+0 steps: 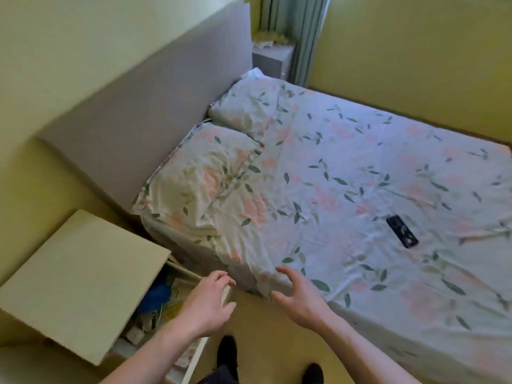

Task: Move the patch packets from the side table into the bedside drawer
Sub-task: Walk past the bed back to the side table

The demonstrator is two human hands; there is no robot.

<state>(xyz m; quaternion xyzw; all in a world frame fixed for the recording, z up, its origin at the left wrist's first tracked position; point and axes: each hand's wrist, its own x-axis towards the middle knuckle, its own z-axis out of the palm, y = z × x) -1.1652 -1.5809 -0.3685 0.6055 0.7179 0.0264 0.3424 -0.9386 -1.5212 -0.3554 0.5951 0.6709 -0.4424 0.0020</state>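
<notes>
Both bare hands hover low, holding nothing: left hand (206,302) over the front edge of the open cream bedside drawer (191,353) (jumbled packets and something blue inside), right hand (297,296), fingers spread, beside the floral-sheeted bed (360,176).

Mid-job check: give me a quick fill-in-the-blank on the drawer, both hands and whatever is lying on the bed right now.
1. The bedside drawer is ____, with clutter showing inside.
2. The left hand touches the drawer's ____ edge.
3. The right hand holds ____, its fingers spread.
4. The dark remote control lies on the ____ bedsheet.

Missing words: open; front; nothing; floral
</notes>
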